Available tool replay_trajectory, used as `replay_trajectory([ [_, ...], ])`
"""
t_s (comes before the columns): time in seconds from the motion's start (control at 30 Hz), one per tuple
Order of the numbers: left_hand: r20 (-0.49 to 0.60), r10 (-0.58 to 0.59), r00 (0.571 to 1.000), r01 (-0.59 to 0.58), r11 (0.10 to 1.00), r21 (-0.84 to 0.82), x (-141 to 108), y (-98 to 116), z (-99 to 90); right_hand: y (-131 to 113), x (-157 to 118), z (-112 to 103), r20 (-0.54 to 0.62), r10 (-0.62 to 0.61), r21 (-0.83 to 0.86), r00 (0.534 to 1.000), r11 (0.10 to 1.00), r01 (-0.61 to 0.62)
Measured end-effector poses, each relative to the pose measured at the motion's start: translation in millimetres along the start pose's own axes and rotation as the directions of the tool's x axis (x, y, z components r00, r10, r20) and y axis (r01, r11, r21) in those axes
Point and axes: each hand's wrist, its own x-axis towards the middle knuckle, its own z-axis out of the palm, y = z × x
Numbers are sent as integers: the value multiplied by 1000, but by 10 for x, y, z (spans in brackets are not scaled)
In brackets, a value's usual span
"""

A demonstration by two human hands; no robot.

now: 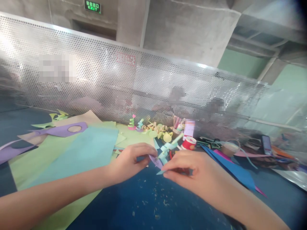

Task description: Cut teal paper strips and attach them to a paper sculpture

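Observation:
My left hand [134,161] pinches a small purple paper piece [156,161] near the middle of the view. Close to its right, my right hand [183,164] has thumb and forefinger closed on the end of a light blue paper strip [160,172]. Pale blue and green folded paper [168,148] rises just behind the fingertips; whether it is joined to the purple piece cannot be told. Something red, partly hidden, shows behind my right hand.
Green and light blue sheets [79,153] cover the table's left side, with a purple cut sheet [64,130] above. Small paper figures [131,123], a red-and-white roll [189,143] and blue paper [230,166] lie farther back. A perforated metal screen [107,76] stands behind.

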Motion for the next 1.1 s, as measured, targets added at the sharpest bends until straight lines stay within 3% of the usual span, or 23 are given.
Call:
replay_trajectory([
  [0.1, 62, 51, 997, -55, 996, 70, 5, -7, -4, -36, 8, 88, -107, -182, -206, 977, 966, 157],
  [0.17, 112, 76, 991, -88, 990, 106, -2, -4, 7, -50, 5, 165, -111, -260, -310, 959, 926, 215],
  [0.27, 175, 86, 981, -108, 987, 121, -28, 24, 35, -61, -2, 282, -65, -288, -439, 955, 868, 232],
  [0.37, 221, 107, 969, -126, 989, 75, -53, 74, 68, -68, -9, 347, -16, -233, -480, 972, 855, 196],
  [0.5, 260, 110, 959, -115, 993, 4, -63, 130, 107, -71, -26, 306, 12, -3, -307, 1000, 952, 7],
  [0.63, 278, -2, 961, 28, 996, -90, -72, 155, 124, -4, -6, 209, 194, 140, 30, 971, 988, -149],
  [0.7, 309, -75, 948, 151, 961, -230, -81, 156, 124, 75, 28, 186, 270, 168, 122, 948, 971, -207],
  [0.83, 386, -139, 912, 336, 793, -508, -97, 137, 144, 253, 94, 191, 367, 211, 236, 906, 921, -310],
  [0.93, 392, -174, 903, 380, 750, -541, -114, 112, 193, 321, 123, 191, 405, 220, 300, 887, 885, -356],
  [1.1, 408, -226, 885, 419, 770, -482, -149, 99, 265, 342, 145, 146, 514, 142, 402, 846, 831, -384],
])
